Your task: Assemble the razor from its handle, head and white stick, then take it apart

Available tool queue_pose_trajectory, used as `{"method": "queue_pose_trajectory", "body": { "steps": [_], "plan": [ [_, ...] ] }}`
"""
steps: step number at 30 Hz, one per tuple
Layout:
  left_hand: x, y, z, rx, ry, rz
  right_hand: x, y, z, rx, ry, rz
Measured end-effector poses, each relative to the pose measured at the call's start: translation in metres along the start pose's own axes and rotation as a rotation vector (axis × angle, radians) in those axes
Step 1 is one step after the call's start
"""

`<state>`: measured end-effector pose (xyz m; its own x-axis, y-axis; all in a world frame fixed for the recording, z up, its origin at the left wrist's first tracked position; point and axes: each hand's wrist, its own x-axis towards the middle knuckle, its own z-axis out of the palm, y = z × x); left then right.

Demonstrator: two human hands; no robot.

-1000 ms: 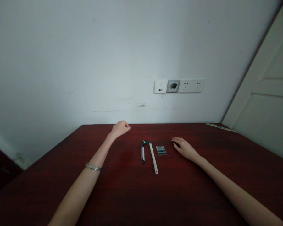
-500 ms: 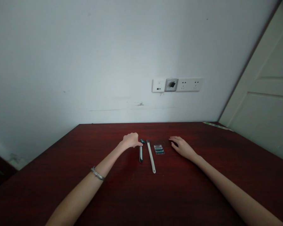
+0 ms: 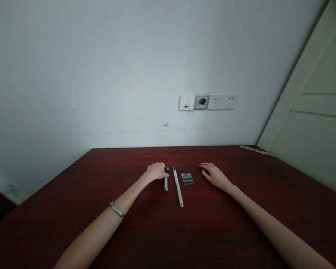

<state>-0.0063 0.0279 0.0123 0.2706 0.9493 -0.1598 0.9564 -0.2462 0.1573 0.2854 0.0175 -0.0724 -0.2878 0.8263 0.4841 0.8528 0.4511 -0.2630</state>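
Razor (image 3: 165,183) lies long-ways on the table (image 3: 184,231), handle end nearer the person, head at the far end | left hand (image 3: 156,171) curled right at that head, fingertips touching it, can't tell if they're pinching | right hand (image 3: 214,175) flat, fingers loosely apart, off past the white stick (image 3: 177,186) and cartridge pack (image 3: 187,178)

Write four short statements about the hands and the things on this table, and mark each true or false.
1. The left hand touches the razor at its head end. True.
2. The right hand holds the cartridge pack. False: it lies flat on the table, apart from the pack.
3. The white stick lies between razor and cartridge pack. True.
4. The right wrist wears a bracelet. False: the bracelet is on the left forearm.
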Motion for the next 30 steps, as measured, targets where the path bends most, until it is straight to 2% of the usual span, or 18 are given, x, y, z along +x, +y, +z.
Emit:
{"method": "queue_pose_trajectory", "body": {
  "steps": [16, 22, 27, 30],
  "plan": [
    [0.003, 0.000, 0.008, -0.044, 0.019, 0.004, 0.000, -0.001, -0.001, 0.011, 0.019, 0.004],
    [0.001, -0.005, -0.005, -0.065, 0.069, 0.002, 0.001, 0.002, 0.001, 0.057, 0.025, 0.025],
    [-0.004, -0.007, -0.027, -0.198, 0.144, 0.173, 0.006, 0.009, -0.001, 0.302, 0.115, 0.211],
    [-0.008, -0.003, -0.036, -0.287, 0.206, 0.282, 0.014, -0.001, -0.009, 0.523, 0.185, 0.333]
  ]
}}
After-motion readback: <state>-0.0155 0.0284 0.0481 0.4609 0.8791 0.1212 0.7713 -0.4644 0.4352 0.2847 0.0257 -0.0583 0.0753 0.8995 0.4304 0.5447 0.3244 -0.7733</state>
